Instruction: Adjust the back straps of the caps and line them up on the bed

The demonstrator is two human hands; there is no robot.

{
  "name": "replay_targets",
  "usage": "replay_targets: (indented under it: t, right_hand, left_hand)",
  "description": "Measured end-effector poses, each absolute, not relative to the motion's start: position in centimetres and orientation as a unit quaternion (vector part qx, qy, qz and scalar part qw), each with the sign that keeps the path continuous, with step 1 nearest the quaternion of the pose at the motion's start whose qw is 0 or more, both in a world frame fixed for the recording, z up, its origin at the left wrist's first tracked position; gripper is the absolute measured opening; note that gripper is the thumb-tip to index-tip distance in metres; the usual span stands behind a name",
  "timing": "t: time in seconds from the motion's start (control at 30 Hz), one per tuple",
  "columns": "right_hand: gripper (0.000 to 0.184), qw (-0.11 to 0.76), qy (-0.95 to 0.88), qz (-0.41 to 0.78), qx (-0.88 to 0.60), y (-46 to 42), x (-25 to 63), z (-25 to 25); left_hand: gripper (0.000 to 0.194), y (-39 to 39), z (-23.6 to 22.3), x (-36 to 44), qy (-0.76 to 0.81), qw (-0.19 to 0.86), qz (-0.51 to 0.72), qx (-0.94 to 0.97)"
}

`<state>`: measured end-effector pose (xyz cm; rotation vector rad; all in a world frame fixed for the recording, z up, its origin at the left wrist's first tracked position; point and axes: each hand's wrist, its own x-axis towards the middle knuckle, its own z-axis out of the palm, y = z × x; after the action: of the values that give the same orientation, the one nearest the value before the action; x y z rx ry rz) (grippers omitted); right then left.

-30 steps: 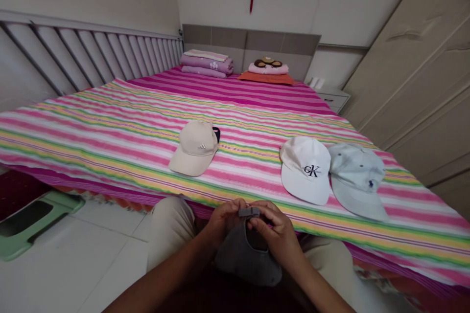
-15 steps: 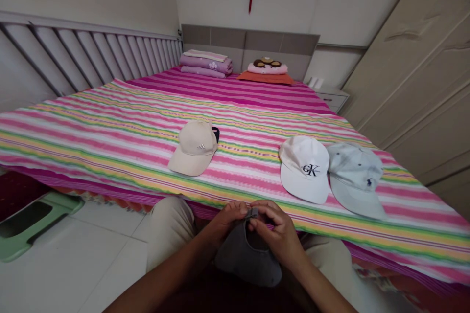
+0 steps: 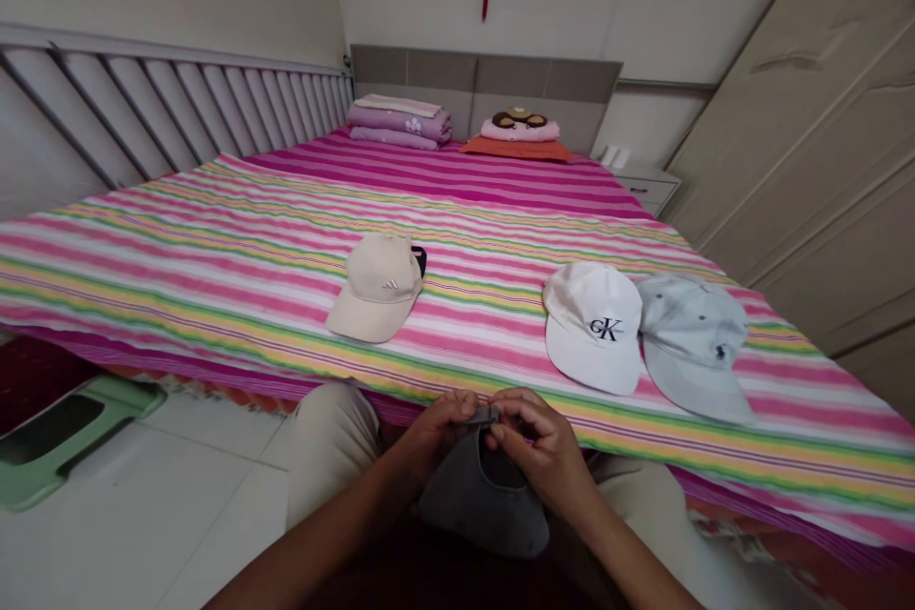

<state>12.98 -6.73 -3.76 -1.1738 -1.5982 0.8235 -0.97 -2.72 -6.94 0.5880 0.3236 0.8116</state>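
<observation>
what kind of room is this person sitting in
Most likely a bedroom: a wide bed with striped covers fills the view, a headboard stands at its far end with folded bedding in front, and a small bedside cabinet sits beside it.

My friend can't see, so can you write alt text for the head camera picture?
The fingers of a person's left hand and right hand hold the strap of a dark grey cap beside a bed. On its striped cover lie a beige cap, left, and a white cap and pale grey cap side by side, right.
</observation>
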Motion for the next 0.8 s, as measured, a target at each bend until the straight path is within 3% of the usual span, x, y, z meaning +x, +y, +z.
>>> replay_targets:
  t: [0.8]
  right_hand:
    - [0.01,0.455,-0.706,0.263,-0.475,-6.8,13.8,-2.9]
  left_hand:
    - [0.016,-2.4,-5.6,-1.3,0.158,0.851,0.39,0.313]
